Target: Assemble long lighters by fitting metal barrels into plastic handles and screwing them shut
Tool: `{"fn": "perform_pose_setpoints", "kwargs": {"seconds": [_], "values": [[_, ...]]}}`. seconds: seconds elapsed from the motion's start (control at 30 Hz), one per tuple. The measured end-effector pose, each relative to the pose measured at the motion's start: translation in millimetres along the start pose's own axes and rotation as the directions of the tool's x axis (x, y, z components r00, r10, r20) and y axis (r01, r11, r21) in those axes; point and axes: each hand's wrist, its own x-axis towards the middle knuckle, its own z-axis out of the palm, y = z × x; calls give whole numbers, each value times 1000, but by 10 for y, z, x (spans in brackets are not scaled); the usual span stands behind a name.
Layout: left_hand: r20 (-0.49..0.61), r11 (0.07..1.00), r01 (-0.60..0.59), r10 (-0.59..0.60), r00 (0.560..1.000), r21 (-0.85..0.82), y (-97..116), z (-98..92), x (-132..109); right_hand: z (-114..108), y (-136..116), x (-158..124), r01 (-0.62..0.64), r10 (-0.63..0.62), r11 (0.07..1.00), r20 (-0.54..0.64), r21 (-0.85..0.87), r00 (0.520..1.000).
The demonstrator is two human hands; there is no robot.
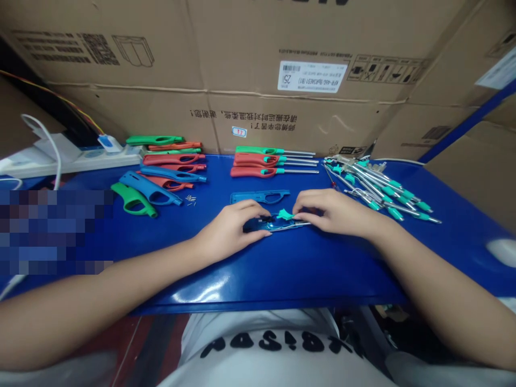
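Observation:
Between my hands lies an open blue lighter casing half, with wires and dark parts inside. My left hand curls round its left end, thumb in front and fingers behind. A turquoise trigger sits at the middle of the casing, and my right hand pinches beside it, near the metal tube at the right end. Exactly which part the right fingertips grip is partly hidden. Just behind, the other blue casing half rests flat on the table.
Assembled long lighters lie at the back middle. Green, red and blue casing halves are piled left, beside small screws. Metal tubes with turquoise triggers heap up at right. A power strip and cardboard border the blue table.

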Motion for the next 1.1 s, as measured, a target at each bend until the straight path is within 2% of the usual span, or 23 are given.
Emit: {"fn": "perform_pose_setpoints", "kwargs": {"seconds": [0.27,0.43,0.6,0.83,1.1], "values": [[-6,994,102,-102,995,-49,20,0,12,90,-116,20,47,-38,971,44,-236,998],[-5,992,116,-116,993,-41,68,-13,-2,180,-133,46,60,-48,978,65,-200,997],[-12,990,134,-135,991,-41,91,-23,-5,270,-109,66,51,-46,988,36,-146,998],[-2,988,148,-148,989,-40,110,-37,3,284,-141,69,126,-116,951,52,-282,992],[-6,988,149,-150,989,-36,107,-24,11,275,-194,57,127,-119,948,47,-292,992]]}}
